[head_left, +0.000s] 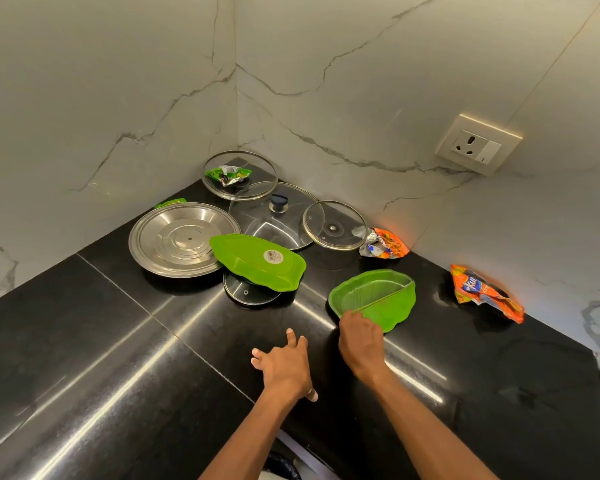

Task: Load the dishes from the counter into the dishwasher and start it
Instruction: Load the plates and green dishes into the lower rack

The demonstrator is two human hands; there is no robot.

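1. The right hand (359, 337) grips the near rim of an upright green divided dish (371, 296), fingers curled round its edge. The dish sits on the black table (118, 341), right of centre.
2. The left hand (284, 365) is just left of the right hand, fingers straight and spread, holding nothing. I cannot tell whether it touches the table.
3. Farther left, a second green dish (257, 261) lies upside down and tilted, resting on a small glass lid (252, 294) and overlapping a steel lid (184, 239).
4. Toward the far corner, three glass lids overlap: a knobbed lid (274, 216), a far lid (239, 174) holding a green wrapper (227, 174), and a right lid (335, 225).
5. An orange wrapper (383, 244) lies just beside the right lid. A second orange wrapper (482, 292) lies well to the right, near the wall.
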